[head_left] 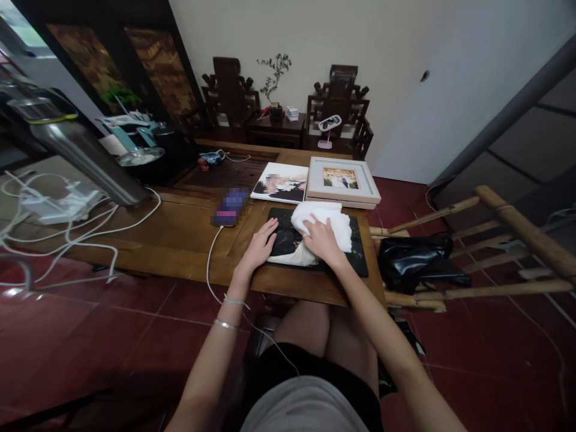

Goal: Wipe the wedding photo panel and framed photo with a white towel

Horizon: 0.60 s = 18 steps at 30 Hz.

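Note:
A dark rectangular panel (284,229) lies flat near the front edge of the wooden table, with a pale shape, perhaps part of a picture, on its lower left. On its left edge rests my left hand (261,245), fingers stretched out and holding nothing. My right hand (321,239) presses a bunched white cloth (339,219) against the panel's surface, fingers curled into the folds. The cloth covers much of the panel's upper middle and right.
Behind the panel lie a framed photo (371,186) and a photo print (274,191). A phone (230,207) with a white cable sits to the left. Further left are a steel flask (90,156) and tangled cords. A bamboo chair (459,291) holding a black bag (414,255) stands at right.

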Available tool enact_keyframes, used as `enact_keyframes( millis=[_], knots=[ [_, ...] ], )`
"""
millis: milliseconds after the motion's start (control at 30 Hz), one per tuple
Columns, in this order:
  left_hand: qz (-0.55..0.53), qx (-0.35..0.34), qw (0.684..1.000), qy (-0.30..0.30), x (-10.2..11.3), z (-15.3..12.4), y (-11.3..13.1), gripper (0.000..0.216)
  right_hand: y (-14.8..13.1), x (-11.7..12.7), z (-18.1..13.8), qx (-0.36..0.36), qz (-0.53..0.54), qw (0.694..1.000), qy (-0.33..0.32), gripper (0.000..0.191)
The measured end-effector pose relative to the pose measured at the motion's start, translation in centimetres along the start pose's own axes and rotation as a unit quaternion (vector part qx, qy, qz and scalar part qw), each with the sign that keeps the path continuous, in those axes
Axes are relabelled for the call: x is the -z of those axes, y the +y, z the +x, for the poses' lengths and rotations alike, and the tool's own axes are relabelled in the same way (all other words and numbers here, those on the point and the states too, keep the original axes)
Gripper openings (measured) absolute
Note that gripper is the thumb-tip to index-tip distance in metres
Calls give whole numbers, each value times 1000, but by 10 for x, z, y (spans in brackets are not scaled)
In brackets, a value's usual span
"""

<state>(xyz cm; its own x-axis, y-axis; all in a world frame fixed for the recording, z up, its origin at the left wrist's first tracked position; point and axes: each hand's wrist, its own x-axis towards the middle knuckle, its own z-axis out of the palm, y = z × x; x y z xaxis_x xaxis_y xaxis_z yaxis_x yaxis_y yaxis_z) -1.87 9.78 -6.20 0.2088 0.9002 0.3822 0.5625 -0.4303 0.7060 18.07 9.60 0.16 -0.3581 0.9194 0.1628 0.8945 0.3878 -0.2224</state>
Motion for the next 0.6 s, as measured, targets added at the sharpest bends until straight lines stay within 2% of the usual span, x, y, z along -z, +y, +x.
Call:
enact_keyframes(
  millis=[67,167,300,400,467,600],
  knots=[
    [-16,2,1000,18,2,-1,6,47,-11,-3,10,-20,-5,1000,6,33],
    [-63,-14,995,71,7,-4,16,50,-36,-8,6,48,10,999,-16,33],
    [-89,-21,991,99,11,-8,22,54,-55,-7,-26,174,34,982,-64,30],
    [-77,0,994,79,8,-9,18,57,-46,4,-52,207,54,973,-84,22],
    [-53,17,997,50,5,-7,14,57,-31,12,-61,186,72,975,-96,21],
    [-16,23,1000,15,0,-4,8,53,1,21,-48,38,83,992,-86,31]
  ],
)
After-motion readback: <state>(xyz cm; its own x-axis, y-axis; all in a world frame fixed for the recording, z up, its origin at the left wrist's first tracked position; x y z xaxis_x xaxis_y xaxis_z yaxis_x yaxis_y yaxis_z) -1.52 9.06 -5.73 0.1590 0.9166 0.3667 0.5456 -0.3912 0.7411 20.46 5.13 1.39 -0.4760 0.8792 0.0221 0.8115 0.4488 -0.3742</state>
